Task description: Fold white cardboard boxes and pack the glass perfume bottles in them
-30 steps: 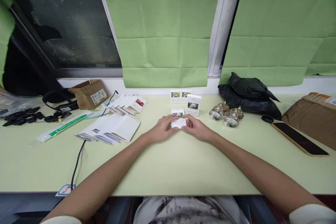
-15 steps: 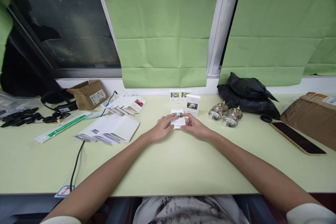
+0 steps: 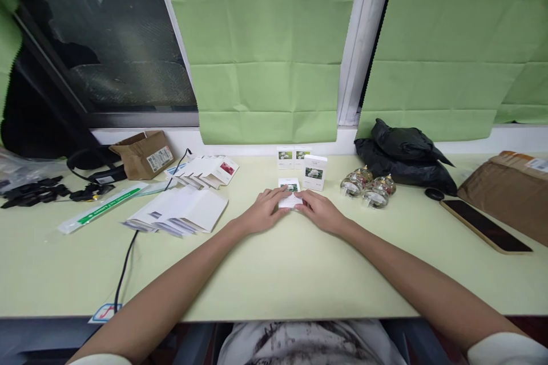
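A small white box (image 3: 290, 201) with a flower picture lies on the table between my hands. My left hand (image 3: 266, 212) has its fingers bent over the box's left side, thumb at the near edge. Against its right side my right hand (image 3: 321, 213) rests with fingers on the top. Part of the box is hidden under the fingers. Just behind it stands an upright white box (image 3: 314, 173) with a similar picture, and farther back are two more small boxes (image 3: 286, 158) side by side.
Flattened white cartons (image 3: 201, 208) and a second fanned stack (image 3: 214, 171) lie to the left. Several clear, gold-topped ornaments (image 3: 375, 197) sit on the right, near black plastic bags (image 3: 398, 151). A phone (image 3: 483, 224) lies beside a brown parcel (image 3: 509, 191). A black cable (image 3: 126, 262) crosses the table's left.
My right hand's fingers have shifted down and inward over the box top, uncovering more of the flower picture. My left hand has barely moved.
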Demonstrator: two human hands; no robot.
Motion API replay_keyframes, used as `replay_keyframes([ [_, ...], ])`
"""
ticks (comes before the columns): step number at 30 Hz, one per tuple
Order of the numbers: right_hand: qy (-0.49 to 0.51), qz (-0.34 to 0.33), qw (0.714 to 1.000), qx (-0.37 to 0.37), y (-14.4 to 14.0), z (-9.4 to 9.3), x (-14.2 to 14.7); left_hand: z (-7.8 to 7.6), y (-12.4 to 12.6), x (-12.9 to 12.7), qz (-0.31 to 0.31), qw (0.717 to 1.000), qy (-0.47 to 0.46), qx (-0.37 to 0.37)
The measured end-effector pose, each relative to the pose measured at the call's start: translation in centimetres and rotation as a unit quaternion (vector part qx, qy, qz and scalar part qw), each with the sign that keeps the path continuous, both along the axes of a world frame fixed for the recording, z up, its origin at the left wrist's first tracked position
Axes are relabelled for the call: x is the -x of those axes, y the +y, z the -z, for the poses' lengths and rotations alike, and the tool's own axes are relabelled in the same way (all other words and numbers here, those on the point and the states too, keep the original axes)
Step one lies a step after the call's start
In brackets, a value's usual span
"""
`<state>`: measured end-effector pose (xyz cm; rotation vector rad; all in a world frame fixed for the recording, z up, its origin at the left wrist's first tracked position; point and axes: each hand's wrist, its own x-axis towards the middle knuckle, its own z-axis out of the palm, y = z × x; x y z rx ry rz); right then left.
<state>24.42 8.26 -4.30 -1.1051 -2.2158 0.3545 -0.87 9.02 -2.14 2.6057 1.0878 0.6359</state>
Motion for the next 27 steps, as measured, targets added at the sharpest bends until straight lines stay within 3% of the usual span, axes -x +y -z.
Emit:
replay_keyframes([
  [11, -0.088, 0.033, 0.994, -0.052, -0.06, -0.35, 0.44, 0.22, 0.25, -0.01, -0.001, 1.000, -0.001, -0.024],
  [21, -0.056, 0.009, 0.998, -0.029, 0.25, -0.03, 0.20, -0.55, 0.71, 0.56, 0.009, 1.000, -0.004, 0.015],
  [27, -0.041, -0.009, 0.999, -0.028, 0.41, 0.23, 0.01, 0.07, 0.94, 0.49, 0.000, 1.000, -0.006, -0.005],
])
